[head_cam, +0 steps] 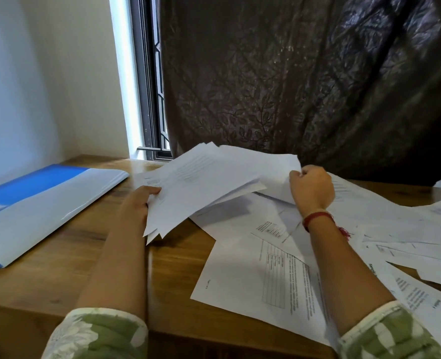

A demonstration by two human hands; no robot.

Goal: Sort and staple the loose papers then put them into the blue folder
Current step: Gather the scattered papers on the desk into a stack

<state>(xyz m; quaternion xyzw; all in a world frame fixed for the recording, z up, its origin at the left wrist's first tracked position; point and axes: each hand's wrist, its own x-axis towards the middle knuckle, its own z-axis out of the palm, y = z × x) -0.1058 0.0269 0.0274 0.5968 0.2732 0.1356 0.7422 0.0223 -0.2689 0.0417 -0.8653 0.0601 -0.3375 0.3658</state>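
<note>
Head view: gripping a fanned stack of papers by its left edge in the left hand, thumb curled over the top sheet, stack held tilted above the wooden table. Pinching the edge of a sheet at the stack's right end in the curled fingers of the right hand, red thread bracelet at the wrist. More loose papers scattered flat across the table's right side. At far left, well apart, lying flat on the table: the blue folder. Behind, a dark curtain.
</note>
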